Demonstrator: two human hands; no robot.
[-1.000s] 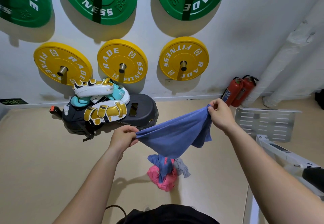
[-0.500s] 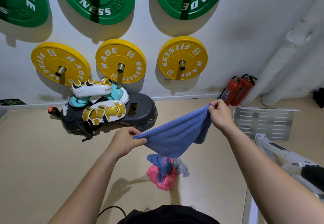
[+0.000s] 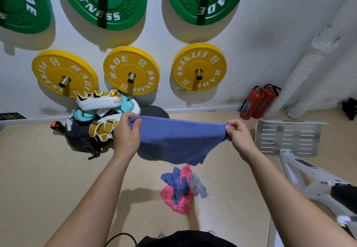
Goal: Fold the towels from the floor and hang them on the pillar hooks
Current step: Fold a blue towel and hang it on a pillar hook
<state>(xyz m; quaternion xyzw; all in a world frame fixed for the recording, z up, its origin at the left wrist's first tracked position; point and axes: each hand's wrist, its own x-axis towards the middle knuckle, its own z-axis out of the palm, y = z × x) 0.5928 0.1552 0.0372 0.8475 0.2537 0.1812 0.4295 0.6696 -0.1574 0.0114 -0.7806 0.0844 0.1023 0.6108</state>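
Raised and level now, both hands [image 3: 126, 136] stretch blue towel [image 3: 177, 140] taut.

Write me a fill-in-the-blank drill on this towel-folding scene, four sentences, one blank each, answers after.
1. The left hand and right hand stretch a ____ towel between them.
2. The towel pile lies on the ____.
3. The lower row on the wall holds ____ yellow plates.
4. Two red ____ stand by the wall.

Answers: blue; floor; three; fire extinguishers
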